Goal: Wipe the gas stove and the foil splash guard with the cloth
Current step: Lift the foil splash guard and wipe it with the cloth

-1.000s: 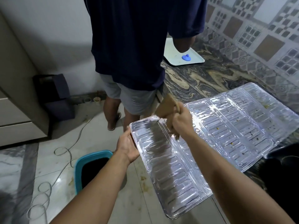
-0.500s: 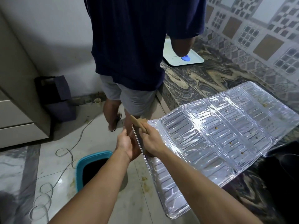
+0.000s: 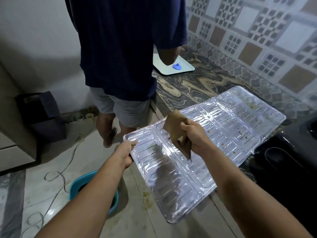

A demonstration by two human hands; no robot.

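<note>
The foil splash guard lies unfolded, its far panels resting on the marbled desk and its near panel hanging out past the desk edge over the floor. The left hand grips that near panel by its left rim, thumb on top and fingers curled under. The right hand is closed around a bunched brown cloth, held just above the fold between the near and middle panels.

The guard looks thin and light, and likely to flex or crease if pressed where nothing backs it (the overhanging panel especially). The rolled rim is the sensible place to hold, as the left hand does; the rim may be sharp, though that cannot be told here. Its ribbed surface looks slick, with brown specks thickest on the panels farthest from the left hand. The cloth is soft and limp, so bunching it gives a firmer pad. Light strokes along the ribs seem safest.
</note>
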